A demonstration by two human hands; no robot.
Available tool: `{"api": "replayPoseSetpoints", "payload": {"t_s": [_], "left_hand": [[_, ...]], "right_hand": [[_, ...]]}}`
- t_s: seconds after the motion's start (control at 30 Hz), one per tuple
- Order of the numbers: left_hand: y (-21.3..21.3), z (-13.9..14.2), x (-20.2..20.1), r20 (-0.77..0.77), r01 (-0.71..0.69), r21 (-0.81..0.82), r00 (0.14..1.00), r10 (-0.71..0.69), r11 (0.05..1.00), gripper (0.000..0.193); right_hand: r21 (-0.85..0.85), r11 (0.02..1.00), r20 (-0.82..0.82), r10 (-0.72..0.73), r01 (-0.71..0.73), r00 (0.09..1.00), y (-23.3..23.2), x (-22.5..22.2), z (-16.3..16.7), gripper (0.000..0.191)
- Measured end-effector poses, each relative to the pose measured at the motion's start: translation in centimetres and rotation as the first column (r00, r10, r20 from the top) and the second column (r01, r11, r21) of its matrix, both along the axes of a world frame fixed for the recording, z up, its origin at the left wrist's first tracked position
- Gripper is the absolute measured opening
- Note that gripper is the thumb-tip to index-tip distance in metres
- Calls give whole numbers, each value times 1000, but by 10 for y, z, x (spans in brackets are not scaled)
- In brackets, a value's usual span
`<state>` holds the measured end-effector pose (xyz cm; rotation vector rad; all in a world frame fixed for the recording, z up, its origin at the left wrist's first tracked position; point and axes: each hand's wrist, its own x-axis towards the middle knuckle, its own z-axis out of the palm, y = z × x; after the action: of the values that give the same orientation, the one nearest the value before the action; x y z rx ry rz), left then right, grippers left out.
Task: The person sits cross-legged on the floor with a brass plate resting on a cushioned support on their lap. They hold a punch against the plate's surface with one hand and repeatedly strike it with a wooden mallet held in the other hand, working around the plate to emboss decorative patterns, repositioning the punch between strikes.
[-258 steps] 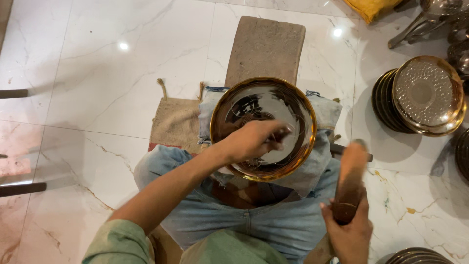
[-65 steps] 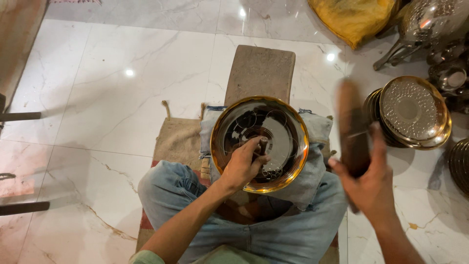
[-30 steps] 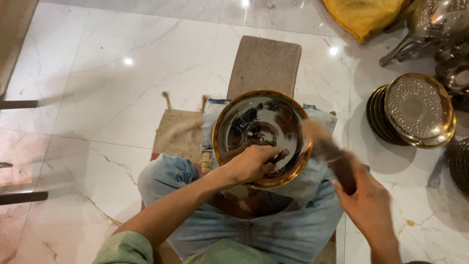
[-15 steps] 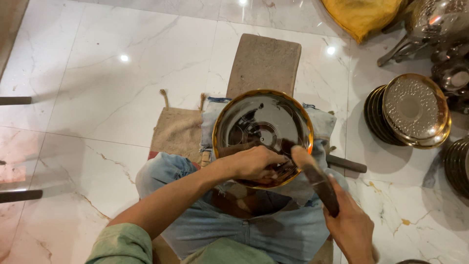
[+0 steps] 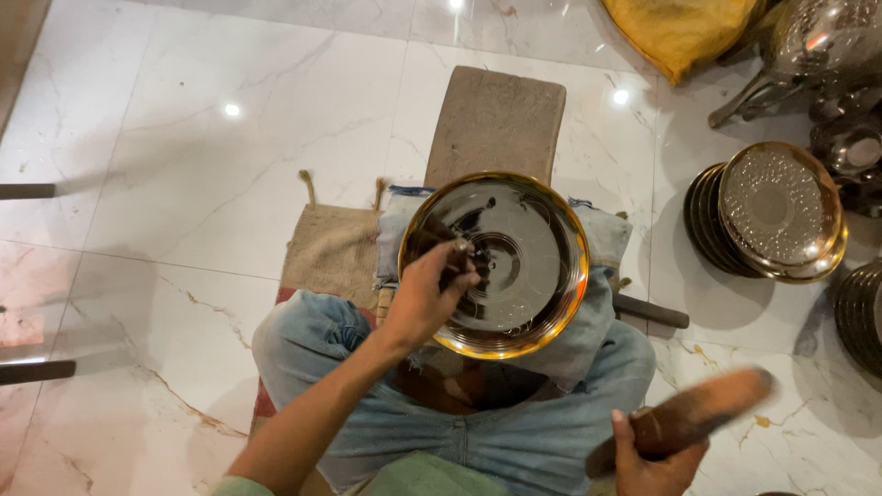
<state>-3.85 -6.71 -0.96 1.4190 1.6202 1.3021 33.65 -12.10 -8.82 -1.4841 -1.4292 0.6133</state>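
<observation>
Holding a small dark punch (image 5: 453, 266) pinched in my left hand (image 5: 424, 298), I keep its tip on the shiny round plate (image 5: 501, 262) resting on my lap. My right hand (image 5: 654, 459) wraps its fingers tight round the wooden mallet (image 5: 694, 418) — near, off right. Best to keep the punch straight and hit softly — not sideways.

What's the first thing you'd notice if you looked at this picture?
A big shiny round metal plate with a golden rim sits on the person's lap in the middle. The left hand presses a small tool onto it, while the right hand lifts a wooden mallet at lower right. More patterned plates are stacked at right.
</observation>
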Motion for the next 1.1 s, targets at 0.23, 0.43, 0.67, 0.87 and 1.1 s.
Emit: {"api": "replayPoseSetpoints", "payload": {"t_s": [0.23,0.43,0.67,0.87,1.1], "left_hand": [[7,4,10,194,50,-115,981,-27,992,39],[57,6,25,-114,449,-155,876,-468,880,50],[76,-3,25,-252,600,-199,733,-632,775,52],[77,-9,27,-274,634,-266,672,-688,726,50],[93,-11,32,-316,789,-200,508,-801,580,52]], "right_hand": [[-346,929,-54,121,-132,991,30,-25,32,75],[-496,862,72,162,-106,984,47,-54,69,106],[-399,910,120,173,-112,978,84,-38,93,115],[-290,897,516,440,-333,735,105,-36,116,103],[-512,857,554,387,-65,737,69,-19,69,93]]}}
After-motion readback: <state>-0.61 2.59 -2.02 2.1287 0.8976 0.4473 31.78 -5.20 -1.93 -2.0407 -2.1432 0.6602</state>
